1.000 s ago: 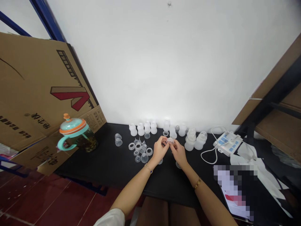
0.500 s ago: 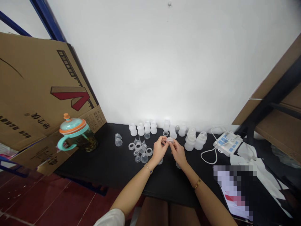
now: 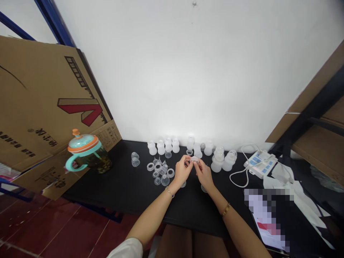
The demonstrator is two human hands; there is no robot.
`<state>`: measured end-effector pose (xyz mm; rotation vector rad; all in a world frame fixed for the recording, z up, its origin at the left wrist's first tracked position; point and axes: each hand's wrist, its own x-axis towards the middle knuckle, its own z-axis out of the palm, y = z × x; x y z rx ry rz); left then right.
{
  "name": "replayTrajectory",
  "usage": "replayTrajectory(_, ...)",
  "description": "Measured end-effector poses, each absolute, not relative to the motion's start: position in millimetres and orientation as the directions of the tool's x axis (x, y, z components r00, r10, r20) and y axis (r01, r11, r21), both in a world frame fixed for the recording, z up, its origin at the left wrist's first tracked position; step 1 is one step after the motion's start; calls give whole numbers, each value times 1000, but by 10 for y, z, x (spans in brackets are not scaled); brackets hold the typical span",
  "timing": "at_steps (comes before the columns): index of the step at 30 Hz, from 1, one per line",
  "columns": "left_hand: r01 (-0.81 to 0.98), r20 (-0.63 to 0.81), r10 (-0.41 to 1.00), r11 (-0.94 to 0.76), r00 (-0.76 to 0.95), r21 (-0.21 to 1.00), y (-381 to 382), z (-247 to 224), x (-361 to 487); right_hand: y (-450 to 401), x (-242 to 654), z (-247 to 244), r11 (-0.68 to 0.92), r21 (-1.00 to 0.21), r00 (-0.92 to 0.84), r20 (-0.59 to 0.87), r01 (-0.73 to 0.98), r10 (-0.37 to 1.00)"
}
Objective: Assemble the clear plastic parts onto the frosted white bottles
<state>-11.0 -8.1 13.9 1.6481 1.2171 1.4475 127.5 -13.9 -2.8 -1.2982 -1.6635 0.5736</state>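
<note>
While the left hand (image 3: 182, 171) and the right hand (image 3: 204, 175) meet just above the black tabletop (image 3: 126, 190), both are closed, their fingertips pinching a small translucent silicone piece (image 3: 194, 161) from either side near the centre of the frame; its exact shape is too small to make out. A thin bracelet (image 3: 169, 192) circles the left wrist; a gold bangle (image 3: 225, 209) circles the right. Just left of the hands lies a loose cluster of clear rings (image 3: 150, 167) and small clear cups (image 3: 165, 180); two more clear cups (image 3: 135, 159) sit farther left, well apart from the cluster. A row of frosted white bottles (image 3: 161, 147) stands along the foot of the white wall (image 3: 172, 71); larger frosted bottles (image 3: 223, 160) stand to the right of the hands. Beyond them, a white control unit (image 3: 260, 164) with a looping white cable (image 3: 238, 181) sits near the right end of the table. At lower right, a device with a pixelated screen (image 3: 266, 218) lies beside a white cloth (image 3: 291, 186). At upper left, a large cardboard box (image 3: 53, 100) looms over the table; a glass jar with a teal and orange lid (image 3: 84, 150) stands in front of it.
</note>
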Motion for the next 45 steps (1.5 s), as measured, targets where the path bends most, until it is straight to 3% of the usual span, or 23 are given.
replayTrajectory(45,241,402,915,-386,-21,890,-82,144,-101,-148,1278,-39,318,-792,-16,363,521,932)
